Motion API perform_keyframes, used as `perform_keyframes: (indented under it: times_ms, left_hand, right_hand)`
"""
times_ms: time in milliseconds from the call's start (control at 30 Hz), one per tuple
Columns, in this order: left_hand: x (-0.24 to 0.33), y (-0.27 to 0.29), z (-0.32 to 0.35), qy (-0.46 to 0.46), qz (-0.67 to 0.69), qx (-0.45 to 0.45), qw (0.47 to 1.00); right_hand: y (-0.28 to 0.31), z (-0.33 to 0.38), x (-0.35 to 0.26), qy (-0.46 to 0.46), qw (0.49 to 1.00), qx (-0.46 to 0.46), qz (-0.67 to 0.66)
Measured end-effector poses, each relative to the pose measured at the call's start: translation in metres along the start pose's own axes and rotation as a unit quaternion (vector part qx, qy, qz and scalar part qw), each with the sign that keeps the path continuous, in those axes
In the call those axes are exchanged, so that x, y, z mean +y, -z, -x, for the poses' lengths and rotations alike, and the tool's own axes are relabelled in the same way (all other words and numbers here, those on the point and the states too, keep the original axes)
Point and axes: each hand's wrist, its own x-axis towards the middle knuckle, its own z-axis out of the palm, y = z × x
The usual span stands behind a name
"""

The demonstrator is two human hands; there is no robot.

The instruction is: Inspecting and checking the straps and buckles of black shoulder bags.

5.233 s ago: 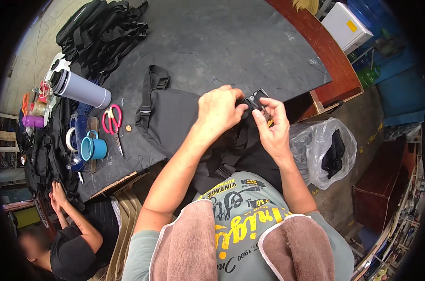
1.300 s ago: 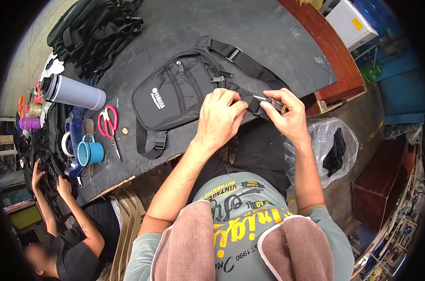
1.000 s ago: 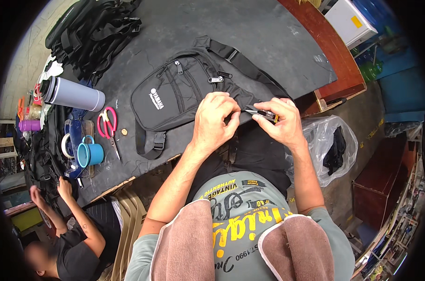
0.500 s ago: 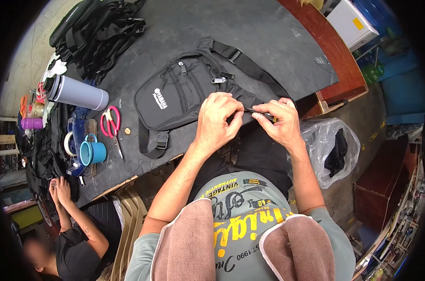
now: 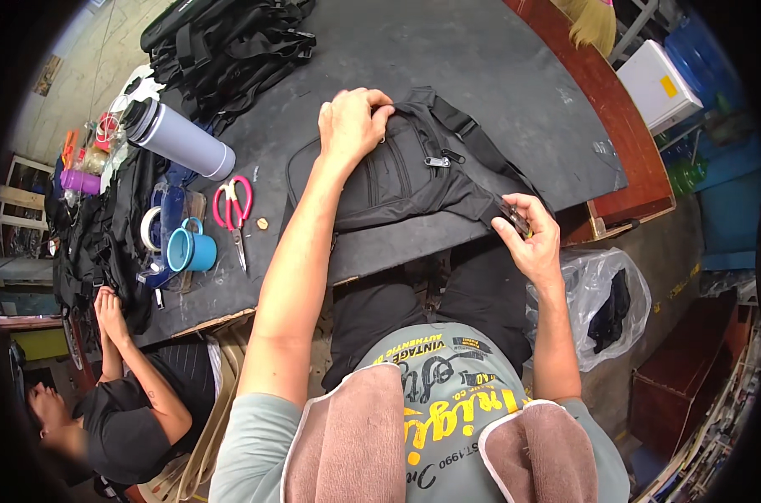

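Observation:
A black sling bag (image 5: pixel 397 176) lies on the dark work table, its front pockets and zips facing up. My left hand (image 5: pixel 353 126) is closed at its far edge, fingers curled down on the fabric and covering part of the front. A wide black strap (image 5: pixel 472 134) with a plastic slider runs from the bag's upper right. At the bag's near right corner, my right hand (image 5: pixel 531 243) is closed round a small dark tool (image 5: pixel 516 220) with a yellow bit, mostly hidden by the fingers. Two metal zip pulls (image 5: pixel 437 162) show between my hands.
On the left stand a lavender bottle (image 5: pixel 183 138), red-handled scissors (image 5: pixel 233 210), a blue mug (image 5: pixel 192 250) and a tape roll (image 5: pixel 150 228). Black bags (image 5: pixel 229 59) are heaped at the far left. A co-worker's hands (image 5: pixel 109 314) are at lower left. A clear plastic bag (image 5: pixel 590 302) sits beside the table.
My left hand has left the near strap and moved up to the bag's far edge. My right hand has come down slightly, still with the dark tool. The view has shifted.

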Motion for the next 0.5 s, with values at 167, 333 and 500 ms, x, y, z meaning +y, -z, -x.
perform_keyframes:
  times_ms: [167,333,500]
  left_hand:
    - [0.015,0.03,-0.008,0.13,0.122,-0.149,0.973]
    - [0.037,0.053,0.017,0.127,0.177,-0.16,0.963]
    - [0.048,0.067,0.034,0.123,0.41,-0.205,0.88]
  right_hand:
    - [-0.002,-0.009,-0.007,-0.078,0.992,0.035,-0.09]
    - [-0.005,-0.028,-0.059,-0.037,0.998,0.054,-0.012]
    - [-0.034,-0.066,-0.087,0.047,0.999,0.006,-0.002]
